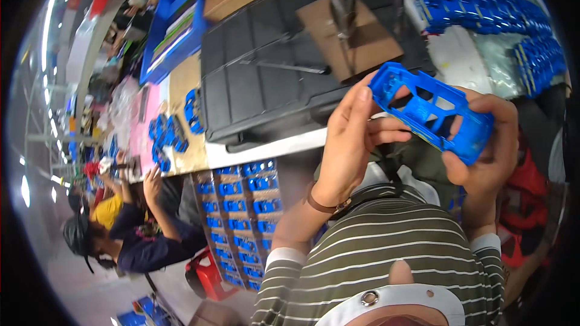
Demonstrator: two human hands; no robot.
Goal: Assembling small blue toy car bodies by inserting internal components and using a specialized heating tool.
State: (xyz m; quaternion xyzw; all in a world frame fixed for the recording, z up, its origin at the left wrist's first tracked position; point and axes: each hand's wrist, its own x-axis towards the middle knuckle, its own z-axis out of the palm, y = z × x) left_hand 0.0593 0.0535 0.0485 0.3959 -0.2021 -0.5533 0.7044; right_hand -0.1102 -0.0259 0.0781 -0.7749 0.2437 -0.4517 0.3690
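Observation:
Between my two hands is a blue plastic toy car body (432, 111), tilted, with open window holes and a hollow inside. My left hand (356, 124) pinches its far left end between thumb and fingers; a brown strap circles that wrist. Around the near right end curl the fingers and thumb of my right hand (492, 145). The car body is held in the air in front of my striped shirt, just off the table edge. Beyond it lies a brown board (353, 42) with a metal post standing on it.
A black ribbed mat (260, 84) covers the table, with a thin metal tool (287, 67) on it. Bagged blue car bodies (483, 6) lie at the far right. A rack of blue parts (238, 205) stands below left. Another person (139, 241) sits at the left beside loose blue parts (166, 136).

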